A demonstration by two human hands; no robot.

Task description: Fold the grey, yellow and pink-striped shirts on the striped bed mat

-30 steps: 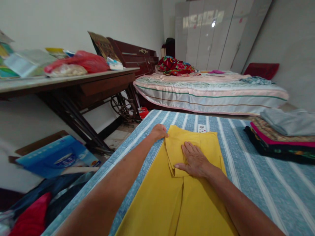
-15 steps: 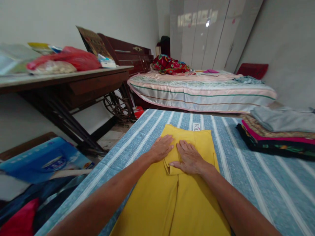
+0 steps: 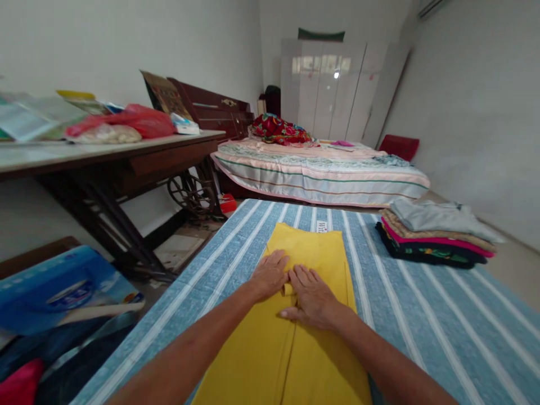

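Note:
A yellow garment (image 3: 314,244) lies folded lengthwise on a blue-and-white striped cloth (image 3: 236,253), with a seam running down its middle towards me. My left hand (image 3: 270,274) rests flat on the garment's left part, fingers stretched forward. Beside it, my right hand (image 3: 313,298) lies palm down on the yellow cloth, its thumb apart from the fingers. The fingertips of both hands nearly meet at a small folded edge of the cloth. What is under the palms is hidden.
A stack of folded clothes (image 3: 439,230) sits on the right of the striped surface. At left stands a sewing machine table (image 3: 169,147) holding a red plastic bag (image 3: 147,121). A blue package (image 3: 67,289) is below it. Behind is a bed (image 3: 320,180).
Both hands have slid back towards me over the yellow garment, leaving more of its far end uncovered. The view has tilted upward and turned slightly right.

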